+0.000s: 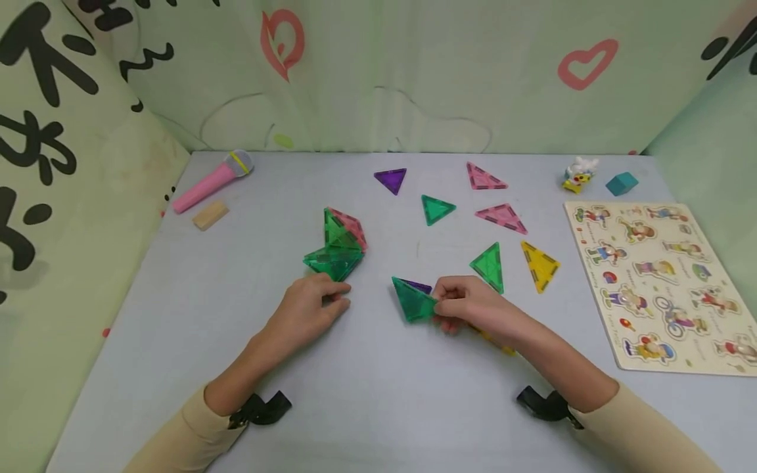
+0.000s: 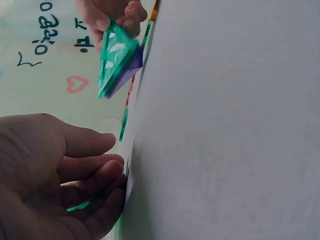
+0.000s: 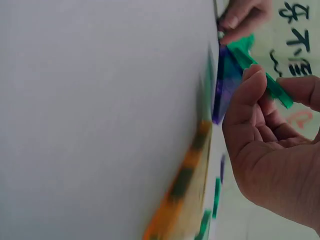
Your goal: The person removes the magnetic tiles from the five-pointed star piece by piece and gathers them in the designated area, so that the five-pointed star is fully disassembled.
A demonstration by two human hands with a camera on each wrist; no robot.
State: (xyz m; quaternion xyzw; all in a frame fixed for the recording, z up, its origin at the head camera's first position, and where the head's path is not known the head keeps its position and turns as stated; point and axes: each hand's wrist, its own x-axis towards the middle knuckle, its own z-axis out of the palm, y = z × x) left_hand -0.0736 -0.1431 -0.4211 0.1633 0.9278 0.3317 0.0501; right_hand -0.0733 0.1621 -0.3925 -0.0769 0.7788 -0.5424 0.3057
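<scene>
My right hand (image 1: 442,309) pinches a green triangle tile (image 1: 414,302) by one corner and holds it tilted up off the grey table (image 1: 378,394). A purple triangle tile (image 1: 420,286) lies behind it, touching it. The right wrist view shows the thumb and fingers (image 3: 252,95) on the green tile (image 3: 260,70), with the purple tile (image 3: 225,85) below. A yellow tile (image 1: 497,341) lies partly hidden under that wrist. My left hand (image 1: 334,299) rests on the table, fingers loosely curled, beside a standing shape of green and pink tiles (image 1: 337,246).
Loose triangles lie behind: purple (image 1: 390,179), green (image 1: 437,209), two pink (image 1: 485,177) (image 1: 501,217), another green (image 1: 487,266), yellow (image 1: 539,265). A wooden figure puzzle (image 1: 656,282) is right, a pink toy microphone (image 1: 213,180) and wooden block (image 1: 209,215) left. Fabric walls enclose the table.
</scene>
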